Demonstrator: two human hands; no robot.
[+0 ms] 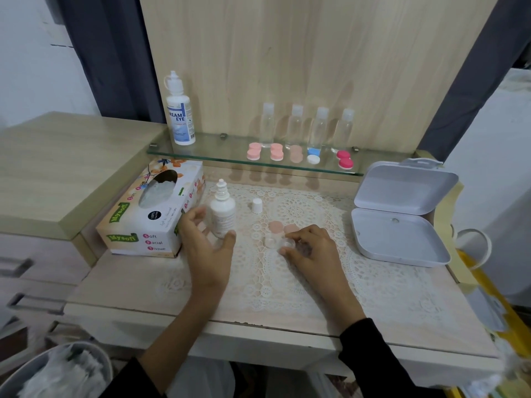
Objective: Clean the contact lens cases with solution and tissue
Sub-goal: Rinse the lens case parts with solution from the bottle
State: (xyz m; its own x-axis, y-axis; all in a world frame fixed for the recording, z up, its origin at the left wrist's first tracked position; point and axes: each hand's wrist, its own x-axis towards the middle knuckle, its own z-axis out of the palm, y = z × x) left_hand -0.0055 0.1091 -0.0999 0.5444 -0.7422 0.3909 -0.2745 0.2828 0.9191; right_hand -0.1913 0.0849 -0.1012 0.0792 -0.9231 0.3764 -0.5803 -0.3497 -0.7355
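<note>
With right hand (310,248) pinching the open lens case (272,241) and left hand (207,242) gripping the uncapped solution bottle (222,214), starting the rinse; next, likely tipping nozzle over wells

A cream lace mat (296,211) of rosettes and netting covers the pale pink table (258,326). The tissue box (149,222) is white with green banners, pink dots and orange flowers. The solution bottle (222,214) and loose cap (257,205) are white; the lens case (271,241) is clear, its lids (275,226) peach. On the far glass shelf (218,149) sit pink cases (254,152), a blue-and-white case (313,155) and a magenta case (344,160).
</note>
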